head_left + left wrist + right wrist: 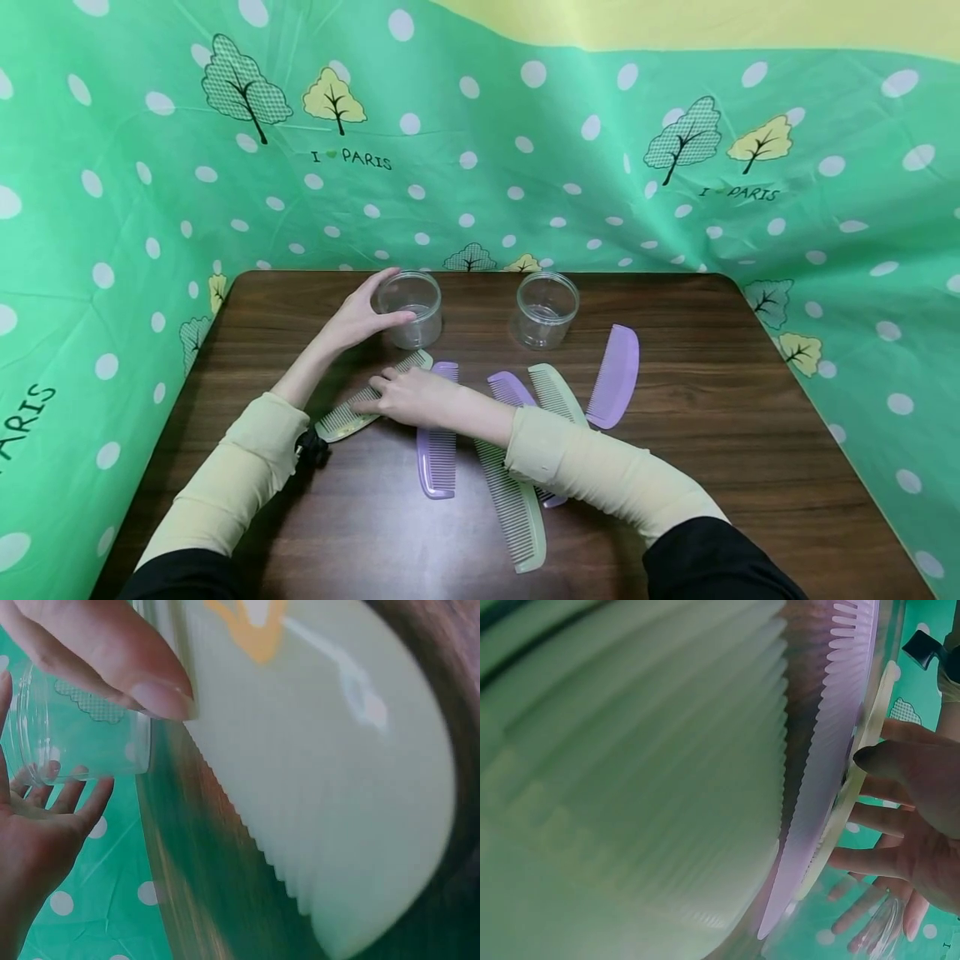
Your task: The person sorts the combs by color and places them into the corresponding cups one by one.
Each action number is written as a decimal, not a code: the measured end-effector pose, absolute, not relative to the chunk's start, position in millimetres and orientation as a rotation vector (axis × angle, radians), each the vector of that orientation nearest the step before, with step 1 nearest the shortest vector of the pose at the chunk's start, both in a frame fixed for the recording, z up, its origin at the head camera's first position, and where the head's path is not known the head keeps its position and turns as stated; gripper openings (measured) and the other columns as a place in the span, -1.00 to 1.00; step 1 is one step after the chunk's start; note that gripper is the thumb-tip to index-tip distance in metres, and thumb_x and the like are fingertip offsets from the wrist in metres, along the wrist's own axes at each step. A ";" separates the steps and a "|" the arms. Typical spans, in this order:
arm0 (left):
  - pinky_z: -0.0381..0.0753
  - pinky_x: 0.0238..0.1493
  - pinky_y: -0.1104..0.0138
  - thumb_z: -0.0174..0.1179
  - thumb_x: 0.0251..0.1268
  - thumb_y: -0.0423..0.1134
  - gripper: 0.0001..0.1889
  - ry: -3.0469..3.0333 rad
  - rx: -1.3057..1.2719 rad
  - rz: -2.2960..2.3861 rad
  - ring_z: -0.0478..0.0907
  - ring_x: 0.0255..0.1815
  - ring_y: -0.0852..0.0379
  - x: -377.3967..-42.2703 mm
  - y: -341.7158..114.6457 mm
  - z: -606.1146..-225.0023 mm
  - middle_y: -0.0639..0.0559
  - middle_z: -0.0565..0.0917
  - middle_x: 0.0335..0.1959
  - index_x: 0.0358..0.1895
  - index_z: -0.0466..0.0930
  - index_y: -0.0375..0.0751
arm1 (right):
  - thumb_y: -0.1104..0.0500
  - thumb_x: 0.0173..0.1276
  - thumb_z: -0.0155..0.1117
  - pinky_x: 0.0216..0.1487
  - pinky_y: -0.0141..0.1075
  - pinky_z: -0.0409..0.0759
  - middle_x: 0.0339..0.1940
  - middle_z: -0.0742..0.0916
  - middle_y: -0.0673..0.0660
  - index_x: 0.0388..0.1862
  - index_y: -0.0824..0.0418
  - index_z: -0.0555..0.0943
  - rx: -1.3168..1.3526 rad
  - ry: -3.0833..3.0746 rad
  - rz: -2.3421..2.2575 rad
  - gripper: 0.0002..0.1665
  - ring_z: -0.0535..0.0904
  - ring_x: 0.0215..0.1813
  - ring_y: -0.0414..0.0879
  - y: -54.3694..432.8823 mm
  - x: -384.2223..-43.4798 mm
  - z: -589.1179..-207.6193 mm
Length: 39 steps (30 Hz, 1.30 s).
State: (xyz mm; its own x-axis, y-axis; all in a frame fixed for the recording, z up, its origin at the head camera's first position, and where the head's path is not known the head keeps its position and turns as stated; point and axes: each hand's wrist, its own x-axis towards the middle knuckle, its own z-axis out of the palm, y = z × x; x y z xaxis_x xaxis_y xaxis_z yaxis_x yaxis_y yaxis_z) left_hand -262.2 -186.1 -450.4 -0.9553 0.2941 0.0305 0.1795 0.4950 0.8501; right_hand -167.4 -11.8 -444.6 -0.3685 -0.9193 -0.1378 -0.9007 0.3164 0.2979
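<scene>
At the back left of the table, my left hand point(354, 323) holds a clear round jar point(420, 325), thumb in front and fingers round its far side. The jar stands upright with no comb in it. My right hand point(420, 398) reaches across to the left and pinches a pale green comb point(341, 423), which lies slanted just in front of that jar. In the right wrist view, the thumb and fingers are at this comb's edge. Close beside it, partly under my right hand, is a purple comb point(437, 467). The left wrist view shows the green comb's smooth end point(375, 795) up close.
A second clear jar point(546, 317) stands at the back middle. Under and around my right forearm lie a purple comb point(512, 387) and two green combs point(517, 517), some overlapping. Farther right lies another purple comb point(617, 375). A green dotted cloth point(480, 167) hangs behind the table.
</scene>
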 end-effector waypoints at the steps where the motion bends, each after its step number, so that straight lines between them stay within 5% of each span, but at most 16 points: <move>1: 0.24 0.54 -0.17 0.46 0.20 0.14 -0.05 2.610 0.417 1.468 0.26 0.59 -0.07 -262.4 -186.2 -450.8 0.05 0.28 0.62 0.62 0.14 0.21 | 0.10 0.62 0.01 -0.22 -0.29 0.73 0.19 0.68 0.01 0.51 -0.41 0.37 1.732 -2.494 -0.503 -0.41 0.66 0.14 -0.07 -11.3 -167.6 -444.6; 29: 0.20 0.56 -0.17 0.43 0.29 -0.11 -0.08 2.523 0.379 1.529 0.25 0.61 -0.16 -252.4 -179.0 -432.0 -0.16 0.26 0.62 0.63 0.10 -0.06 | 0.11 0.55 0.09 -0.15 -0.24 0.66 0.04 0.69 -0.06 0.34 -0.40 0.52 1.670 -2.312 -0.320 -0.50 0.65 0.02 -0.11 12.4 -173.4 -439.6; 39: 0.24 0.55 -0.16 0.47 0.23 0.06 -0.05 2.554 0.406 1.516 0.29 0.60 -0.07 -264.5 -187.2 -453.5 -0.04 0.31 0.61 0.62 0.12 0.13 | 0.16 0.58 0.07 -0.08 -0.25 0.63 0.06 0.65 -0.05 0.41 -0.37 0.48 1.683 -2.408 -0.257 -0.45 0.62 0.07 -0.10 25.7 -175.7 -425.1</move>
State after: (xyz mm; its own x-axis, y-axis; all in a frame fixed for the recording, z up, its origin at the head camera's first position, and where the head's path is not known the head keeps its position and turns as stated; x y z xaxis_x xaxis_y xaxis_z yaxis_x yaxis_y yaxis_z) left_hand -264.5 -187.2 -453.5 -0.9532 0.3019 0.0140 0.1568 0.4544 0.8769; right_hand -175.7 25.7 -425.1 -0.3360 -0.9401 0.0582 -0.9067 0.3395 0.2502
